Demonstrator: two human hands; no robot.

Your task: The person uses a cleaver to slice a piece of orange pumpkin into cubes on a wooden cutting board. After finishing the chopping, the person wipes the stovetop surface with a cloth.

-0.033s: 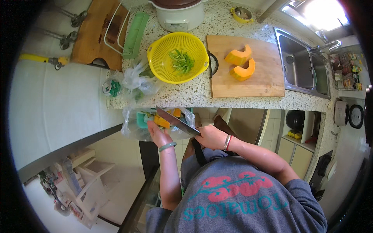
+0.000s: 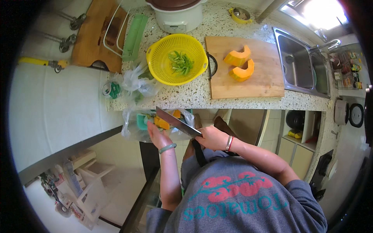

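The right hand [image 2: 208, 138] grips a cleaver [image 2: 176, 121], fingers wrapped round its handle. The left hand [image 2: 155, 136], fingers curled, holds orange pumpkin scraps [image 2: 162, 123] over a clear plastic bag [image 2: 134, 126] below the desk [image 2: 194, 95]. Farther off sit a yellow colander [image 2: 159, 64] and a cutting board [image 2: 264, 83].

You're in a grey-blue short-sleeved T-shirt with a red tomato-and-vine print and teal lettering across the chest. A pale green bangle circles your left wrist, a thin red and silver band your right, forearms bare.

Yellow colander [image 2: 176, 58], orange pumpkin pieces [image 2: 240, 64], speckled countertop [image 2: 194, 93], grey shirt [image 2: 237, 194]
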